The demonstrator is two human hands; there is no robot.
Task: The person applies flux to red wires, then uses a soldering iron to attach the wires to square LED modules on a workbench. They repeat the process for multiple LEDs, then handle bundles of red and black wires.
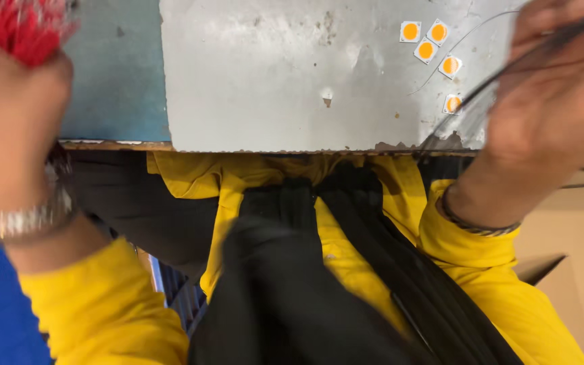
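Now, left hand (8, 122): we see it raised at the left edge of the view, blurred, its grip closed around a red bundle (25, 27) of thin strands at the top corner; a metal watch (18, 220) sits on the wrist.
Right hand (555, 94): we see it lifted at the right, fingers curled shut on thin black wires (508, 74) that run from the hand down toward the front edge of the bench.
Bench (272, 81): we note a scuffed grey sheet as its top, with a blue-grey strip to the left of it.
Small parts: we count five square chips (434, 51) with orange round centres lying loose on the grey sheet, just beside the black wires and near the right hand.
Lap: we see yellow sleeves (109, 311) and dark cloth below the bench edge, with more black strands draped there.
Doing it well: we judge it best to keep the red and black strands in separate hands so they do not tangle.
Care: we judge that the black wires could sweep the loose chips off the sheet, so we lift them clear rather than drag them.
Blur: we cannot tell how many strands each hand holds.
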